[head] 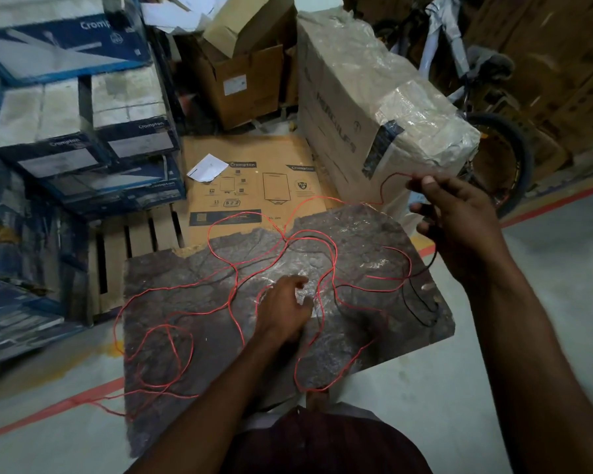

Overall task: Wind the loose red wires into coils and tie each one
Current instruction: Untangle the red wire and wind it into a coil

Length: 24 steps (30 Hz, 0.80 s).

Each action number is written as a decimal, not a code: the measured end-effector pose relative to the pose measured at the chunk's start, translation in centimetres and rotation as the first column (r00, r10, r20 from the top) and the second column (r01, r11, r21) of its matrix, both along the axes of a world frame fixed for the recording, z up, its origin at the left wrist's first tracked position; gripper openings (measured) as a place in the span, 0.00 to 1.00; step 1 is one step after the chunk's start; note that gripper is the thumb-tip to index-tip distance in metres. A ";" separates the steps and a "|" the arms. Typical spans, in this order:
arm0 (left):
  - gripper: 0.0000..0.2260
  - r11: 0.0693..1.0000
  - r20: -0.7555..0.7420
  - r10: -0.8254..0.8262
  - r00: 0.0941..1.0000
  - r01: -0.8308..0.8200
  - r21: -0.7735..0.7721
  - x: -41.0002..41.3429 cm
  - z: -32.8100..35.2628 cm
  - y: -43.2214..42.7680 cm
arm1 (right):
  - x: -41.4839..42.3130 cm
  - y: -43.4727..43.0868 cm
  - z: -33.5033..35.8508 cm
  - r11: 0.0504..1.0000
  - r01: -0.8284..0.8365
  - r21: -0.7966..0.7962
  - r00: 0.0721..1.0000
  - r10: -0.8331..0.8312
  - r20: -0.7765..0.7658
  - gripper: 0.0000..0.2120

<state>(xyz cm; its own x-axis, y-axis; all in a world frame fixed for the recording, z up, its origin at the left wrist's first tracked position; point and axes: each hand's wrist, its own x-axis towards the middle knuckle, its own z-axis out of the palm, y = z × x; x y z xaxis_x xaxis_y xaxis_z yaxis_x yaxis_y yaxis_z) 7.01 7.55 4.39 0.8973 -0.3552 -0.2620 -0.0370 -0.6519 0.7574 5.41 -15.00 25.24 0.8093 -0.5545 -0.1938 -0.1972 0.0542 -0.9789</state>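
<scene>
Loose red wire lies in tangled loops over a dark grey slab in front of me, and some loops hang past its left edge. My right hand is raised at the right and pinches one end of the red wire between thumb and forefinger. A dark wire also hangs from that hand onto the slab. My left hand rests low on the slab's middle, fingers curled on the red strands there. Whether it grips them is unclear.
Blue and white Crompton boxes are stacked at the left. A flat brown Crompton carton lies behind the slab. A plastic-wrapped large box and a bicycle stand at the right. Red tape lines cross the floor.
</scene>
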 end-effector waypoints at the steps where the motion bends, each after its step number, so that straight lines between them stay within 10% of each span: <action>1: 0.15 0.980 -0.031 0.079 0.996 -0.083 -0.182 0.7 1.4 -0.4 | 0.3 0.1 -0.1 0.997 -0.017 0.075 1.000 0.018 -0.014 0.09; 5: 0.10 0.790 -0.073 0.038 0.997 -0.074 -0.609 2.4 8.9 -2.0 | 1.7 0.6 -0.9 0.878 -0.016 0.479 1.000 0.001 0.031 0.09; 8: 0.13 0.748 0.006 -0.181 0.983 0.142 -0.648 2.2 11.8 -2.0 | 2.9 0.5 -1.9 0.634 0.047 0.772 0.998 -0.070 -0.004 0.09; 11: 0.17 0.713 -0.115 -0.435 0.893 0.263 -0.650 1.3 12.4 -2.0 | 4.1 0.3 -3.0 0.500 0.035 0.865 0.994 -0.110 0.023 0.31; 13: 0.17 0.693 -0.180 -0.510 0.841 0.278 -0.665 0.6 13.0 -1.8 | 4.6 0.8 -2.8 0.513 0.027 0.858 0.995 -0.096 0.026 0.17; 15: 0.16 0.680 -0.175 -0.543 0.821 0.308 -0.666 0.3 13.5 -1.6 | 5.1 1.5 -2.5 0.597 0.052 0.800 0.996 -0.089 0.002 0.03; 20: 0.11 0.564 -0.284 -0.488 0.826 0.050 -0.824 0.0 15.7 -0.7 | 5.0 2.6 -4.2 0.964 -0.121 0.237 0.992 0.126 -0.007 0.12; 24: 0.07 0.253 -0.287 -0.548 0.785 -0.171 -0.952 1.0 17.4 0.6 | 3.8 4.0 -5.6 0.861 -0.414 -0.297 0.908 0.413 -0.068 0.08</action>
<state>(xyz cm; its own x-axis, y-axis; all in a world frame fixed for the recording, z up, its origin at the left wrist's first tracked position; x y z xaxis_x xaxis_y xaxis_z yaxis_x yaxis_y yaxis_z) 8.05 8.12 21.84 0.6097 -0.7908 0.0531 0.5331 0.4588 0.7108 9.21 -11.01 19.66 0.9768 -0.2002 -0.0754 -0.1390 -0.3262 -0.9350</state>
